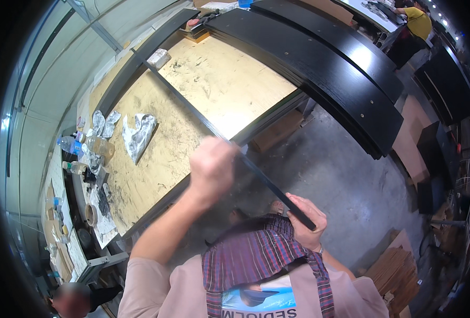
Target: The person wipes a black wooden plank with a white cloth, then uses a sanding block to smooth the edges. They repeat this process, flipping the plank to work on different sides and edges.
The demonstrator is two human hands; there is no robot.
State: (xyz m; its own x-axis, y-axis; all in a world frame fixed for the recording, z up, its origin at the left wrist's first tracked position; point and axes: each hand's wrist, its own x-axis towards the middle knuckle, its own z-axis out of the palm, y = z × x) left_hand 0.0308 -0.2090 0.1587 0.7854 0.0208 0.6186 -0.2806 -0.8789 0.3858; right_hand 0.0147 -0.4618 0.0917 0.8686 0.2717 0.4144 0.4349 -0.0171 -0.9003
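A long, narrow black board (267, 183) is held on edge, running from near my body to the far left of the worktable. My right hand (306, 217) grips its near end, fingers on one side. My left hand (212, 164) is a closed fist against the board's middle, slightly smeared by motion. Whatever that fist holds is hidden. Beneath the board's far part lies the scuffed, pale yellow worktable (166, 138). A crumpled, stained white cloth (138, 135) rests there to the left of my fist, and a whitish block (158, 59) sits beside the board's far end.
Stacked wide black panels (298, 58) extend along the right. Another black board (123, 79) lies along the table's far left edge. Plastic bottles (71, 145) stand at left. Flat brown cardboard (397, 273) is piled at lower right. A person in yellow (418, 24) works at far right.
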